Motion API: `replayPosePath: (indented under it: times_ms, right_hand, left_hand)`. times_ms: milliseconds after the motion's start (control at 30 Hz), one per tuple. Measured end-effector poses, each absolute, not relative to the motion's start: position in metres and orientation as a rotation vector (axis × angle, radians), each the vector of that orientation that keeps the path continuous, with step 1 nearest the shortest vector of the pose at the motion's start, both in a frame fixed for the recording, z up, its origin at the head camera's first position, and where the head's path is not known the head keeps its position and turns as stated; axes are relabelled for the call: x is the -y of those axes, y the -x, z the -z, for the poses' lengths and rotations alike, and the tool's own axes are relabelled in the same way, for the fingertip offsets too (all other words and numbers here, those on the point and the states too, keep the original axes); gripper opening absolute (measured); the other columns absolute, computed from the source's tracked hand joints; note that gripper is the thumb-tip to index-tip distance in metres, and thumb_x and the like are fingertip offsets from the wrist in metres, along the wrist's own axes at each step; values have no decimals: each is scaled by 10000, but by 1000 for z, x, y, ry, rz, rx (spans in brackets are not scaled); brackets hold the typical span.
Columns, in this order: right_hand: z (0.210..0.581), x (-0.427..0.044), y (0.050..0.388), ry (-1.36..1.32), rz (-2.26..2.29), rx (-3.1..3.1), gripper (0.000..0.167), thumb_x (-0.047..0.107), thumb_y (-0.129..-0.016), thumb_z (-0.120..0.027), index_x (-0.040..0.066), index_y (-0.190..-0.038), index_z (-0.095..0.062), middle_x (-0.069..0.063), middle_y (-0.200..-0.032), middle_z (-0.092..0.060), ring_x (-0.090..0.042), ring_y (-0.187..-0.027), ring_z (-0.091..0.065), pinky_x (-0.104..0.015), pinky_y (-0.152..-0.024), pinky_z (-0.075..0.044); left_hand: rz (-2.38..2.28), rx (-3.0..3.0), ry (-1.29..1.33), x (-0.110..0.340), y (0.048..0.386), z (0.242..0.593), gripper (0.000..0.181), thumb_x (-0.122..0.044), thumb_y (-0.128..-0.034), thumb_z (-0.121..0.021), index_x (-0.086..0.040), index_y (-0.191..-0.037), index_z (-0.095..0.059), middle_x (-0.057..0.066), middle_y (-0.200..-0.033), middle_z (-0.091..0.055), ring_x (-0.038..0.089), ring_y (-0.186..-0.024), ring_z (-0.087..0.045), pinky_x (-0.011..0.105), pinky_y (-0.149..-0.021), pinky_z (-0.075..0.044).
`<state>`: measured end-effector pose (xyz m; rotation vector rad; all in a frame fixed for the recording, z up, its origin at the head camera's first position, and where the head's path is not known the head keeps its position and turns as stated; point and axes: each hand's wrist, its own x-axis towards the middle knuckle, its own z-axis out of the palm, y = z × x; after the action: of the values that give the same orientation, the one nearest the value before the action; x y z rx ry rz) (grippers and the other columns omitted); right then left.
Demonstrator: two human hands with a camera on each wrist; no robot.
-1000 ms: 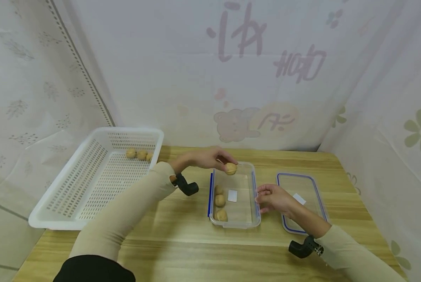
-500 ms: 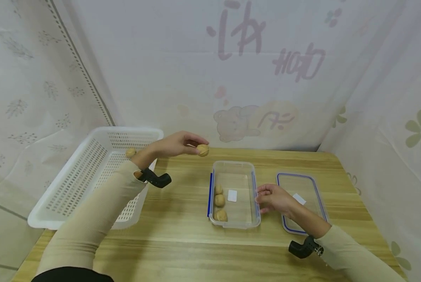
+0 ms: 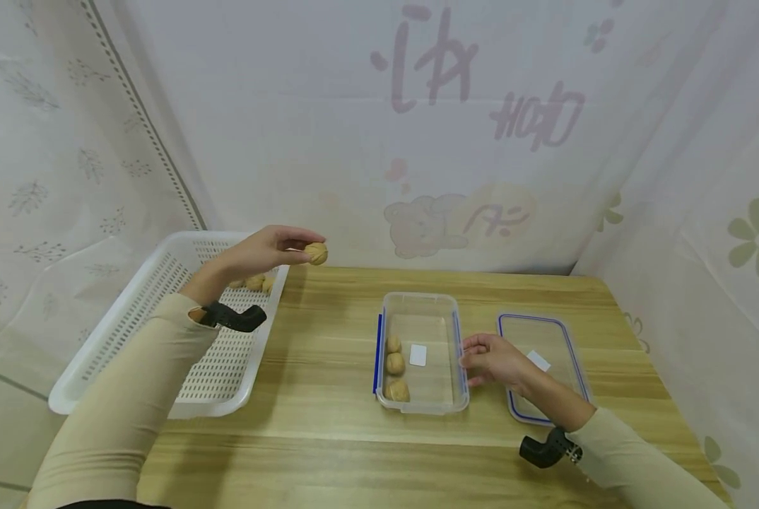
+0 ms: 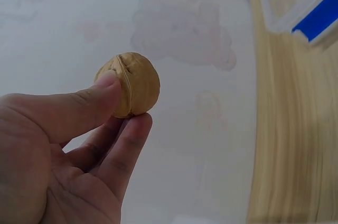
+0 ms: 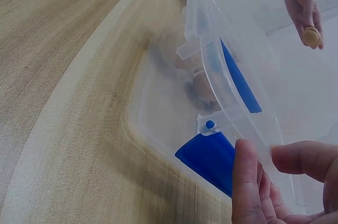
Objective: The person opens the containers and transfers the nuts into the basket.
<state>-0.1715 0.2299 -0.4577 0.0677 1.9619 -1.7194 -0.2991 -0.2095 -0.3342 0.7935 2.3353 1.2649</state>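
Between thumb and fingers of my left hand [image 3: 259, 252] is a walnut [image 3: 316, 253], held in the air past the far right corner of the white basket [image 3: 261, 346]. The left wrist view shows this walnut [image 4: 138, 84] close up, its seam facing the thumb. Several walnuts [image 3: 255, 283] lie at the basket's far end, partly hidden by the left arm. My right hand [image 3: 497, 362] holds the right side of a clear plastic container [image 3: 430, 408], thumb and fingers about its rim. Three walnuts [image 3: 395, 363] sit along the container's left wall.
A clear lid with a blue seal [image 3: 541, 322] lies flat on the wooden table [image 3: 328, 452], right of the container and partly under the right forearm. Blue side latches [image 3: 377, 353] hang from the container. A printed curtain [image 3: 328, 141] stands behind the table's far edge.
My left hand has drawn back from above the container, leftward to the basket, with the walnut still pinched. The right hand, the container and the walnuts in it have stayed put.
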Motion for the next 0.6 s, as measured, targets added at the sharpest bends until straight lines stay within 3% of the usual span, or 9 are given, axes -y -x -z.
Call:
replayPosePath:
  times_ms: [100, 300, 433, 600]
  right_hand:
    - [457, -230, 171, -74, 1719, -1960, 371, -50, -945, -639, -137, -1260, -466, -84, -968, -619, -173, -838, -641, -336, -703, -624]
    - [457, -230, 172, -78, 1720, -1954, 369, -52, -946, -640, -135, -1260, -466, -90, -973, -618, -174, -839, -641, -334, -701, -624]
    - [456, -230, 172, -68, 1720, -1951, 373, -49, -950, -634, -141, -1266, -461, -95, -983, -622, -177, -844, -644, -332, -705, -623]
    - [455, -229, 172, -69, 1715, -1956, 381, -43, -952, -635, -146, -1274, -459, -91, -978, -622, -176, -844, -643, -331, -706, -623]
  left_hand:
    - [-1299, -2335, -783, 223, 299, 335, 473, -111, -1043, -593, 17, -1485, -481, 190, -1500, -493, 194, -1259, -543, 211, -985, -479]
    - [-1339, -2351, -709, 250, 300, 341, 493, -128, -1059, -564, 63, -1495, -434, 245, -1495, -474, 82, -1212, -544, 171, -964, -470]
    - [-1332, -2417, -632, 270, 301, 348, 509, -151, -1062, -564, 60, -1503, -422, 252, -1512, -454, 193, -1303, -508, 150, -980, -443]
    - [-1322, -2469, -492, 295, 302, 357, 543, -206, -1069, -559, 25, -1532, -393, 228, -1562, -391, 351, -1432, -365, 218, -1072, -405]
